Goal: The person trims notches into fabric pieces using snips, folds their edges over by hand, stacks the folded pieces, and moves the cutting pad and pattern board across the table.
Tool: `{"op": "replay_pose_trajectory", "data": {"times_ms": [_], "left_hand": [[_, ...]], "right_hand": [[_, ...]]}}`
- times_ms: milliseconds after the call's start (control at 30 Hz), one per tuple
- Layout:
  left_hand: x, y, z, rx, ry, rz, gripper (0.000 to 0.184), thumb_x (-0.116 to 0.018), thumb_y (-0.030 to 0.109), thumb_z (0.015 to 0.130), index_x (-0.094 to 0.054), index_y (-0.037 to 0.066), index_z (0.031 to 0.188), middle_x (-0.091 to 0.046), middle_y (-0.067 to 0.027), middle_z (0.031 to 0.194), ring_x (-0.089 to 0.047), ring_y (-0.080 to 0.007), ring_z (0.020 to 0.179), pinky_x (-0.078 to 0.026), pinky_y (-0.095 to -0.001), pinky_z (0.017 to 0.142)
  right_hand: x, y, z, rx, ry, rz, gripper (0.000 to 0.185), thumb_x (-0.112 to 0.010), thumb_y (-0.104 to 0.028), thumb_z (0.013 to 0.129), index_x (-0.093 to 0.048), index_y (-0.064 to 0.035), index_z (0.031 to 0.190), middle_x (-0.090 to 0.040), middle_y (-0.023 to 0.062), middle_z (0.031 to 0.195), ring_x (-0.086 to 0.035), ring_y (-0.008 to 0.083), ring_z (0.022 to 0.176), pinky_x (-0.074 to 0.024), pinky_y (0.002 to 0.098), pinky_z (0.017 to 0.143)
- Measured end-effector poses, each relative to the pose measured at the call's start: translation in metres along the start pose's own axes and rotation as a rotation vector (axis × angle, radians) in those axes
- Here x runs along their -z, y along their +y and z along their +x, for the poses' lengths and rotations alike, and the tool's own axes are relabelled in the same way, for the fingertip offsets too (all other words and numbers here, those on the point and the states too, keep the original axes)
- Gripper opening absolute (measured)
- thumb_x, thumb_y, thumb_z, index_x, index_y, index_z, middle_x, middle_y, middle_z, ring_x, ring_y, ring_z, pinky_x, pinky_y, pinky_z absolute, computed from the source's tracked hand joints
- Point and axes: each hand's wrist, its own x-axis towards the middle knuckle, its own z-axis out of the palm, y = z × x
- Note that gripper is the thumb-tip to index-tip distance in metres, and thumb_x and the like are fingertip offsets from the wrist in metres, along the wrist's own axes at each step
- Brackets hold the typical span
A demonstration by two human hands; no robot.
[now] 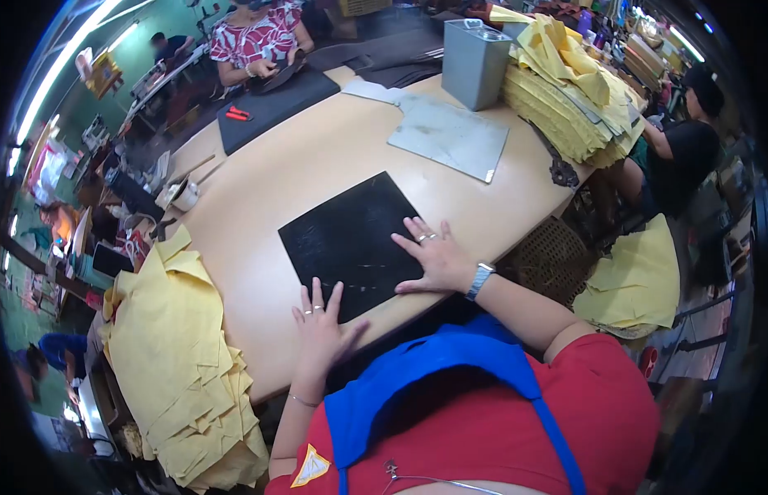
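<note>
A flat black square sheet lies on the light wooden table in front of me. My left hand rests at its near left edge, fingers spread, fingertips touching the black surface. On the sheet's right edge lies my right hand, its fingers also apart and flat. Neither hand grips anything. Beyond the sheet, a grey flat template lies on the table.
Yellow sheets are stacked at the left and at the back right. A grey metal can stands beside the far stack. Across the table, a person works by a dark board bearing a red tool. A white cup sits left.
</note>
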Motion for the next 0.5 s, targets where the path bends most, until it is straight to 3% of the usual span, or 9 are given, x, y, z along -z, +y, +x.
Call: {"op": "replay_pose_trajectory", "data": {"times_ms": [133,267,300,400,433,500], "left_hand": [[-0.001,-0.002,0.016,0.043,0.026,-0.028,0.08,-0.064,0.06,0.082,-0.04,0.022,0.148,-0.021,-0.0182,0.159,-0.016,-0.0419,0.146,-0.013,-0.0682,0.112],[0.002,0.006,0.008,0.084,0.033,-0.037,0.076,-0.064,0.058,0.083,-0.042,0.022,0.147,-0.024,-0.017,0.158,-0.019,-0.04,0.146,-0.015,-0.0682,0.111],[0.003,0.008,0.007,0.089,0.036,-0.028,0.076,-0.063,0.058,0.084,-0.042,0.022,0.147,-0.025,-0.0168,0.158,-0.019,-0.0398,0.146,-0.016,-0.0681,0.111],[0.003,0.012,0.004,0.098,0.034,-0.017,0.076,-0.063,0.058,0.084,-0.042,0.022,0.147,-0.025,-0.0153,0.158,-0.019,-0.0386,0.146,-0.017,-0.0677,0.111],[0.003,0.012,0.006,0.105,0.031,-0.021,0.076,-0.064,0.058,0.083,-0.042,0.023,0.147,-0.024,-0.0142,0.159,-0.019,-0.0378,0.147,-0.017,-0.0674,0.111],[0.001,0.01,0.006,0.139,0.054,-0.023,0.075,-0.063,0.06,0.083,-0.043,0.025,0.146,-0.024,-0.0126,0.159,-0.019,-0.0365,0.147,-0.019,-0.0671,0.11]], "right_hand": [[0.0,-0.001,0.004,-0.005,0.008,0.008,0.102,-0.05,-0.083,0.075,-0.038,-0.0131,0.148,-0.026,0.0245,0.155,-0.023,0.0382,0.146,-0.0173,0.0691,0.11],[0.005,0.045,0.018,0.043,0.102,0.256,0.086,-0.055,-0.073,0.081,-0.048,-0.0102,0.14,-0.04,0.0204,0.148,-0.034,0.035,0.14,-0.0242,0.0682,0.107],[0.005,0.066,0.028,-0.013,0.173,0.093,0.073,-0.062,-0.062,0.083,-0.054,-0.0096,0.133,-0.048,0.0172,0.141,-0.042,0.0337,0.133,-0.032,0.0619,0.104],[0.007,0.149,0.031,-0.308,0.293,0.016,0.063,-0.066,-0.051,0.083,-0.058,-0.0077,0.128,-0.053,0.0177,0.136,-0.045,0.0351,0.13,-0.0362,0.0536,0.104],[0.029,0.151,0.028,-0.473,0.395,-0.06,0.061,-0.066,-0.049,0.084,-0.059,-0.0065,0.127,-0.054,0.0183,0.135,-0.046,0.0357,0.129,-0.0365,0.0519,0.104],[0.009,0.188,0.02,-0.515,0.403,-0.095,0.061,-0.066,-0.045,0.085,-0.056,-0.0048,0.13,-0.057,0.0195,0.132,-0.046,0.0363,0.13,-0.036,0.0537,0.104]]}}
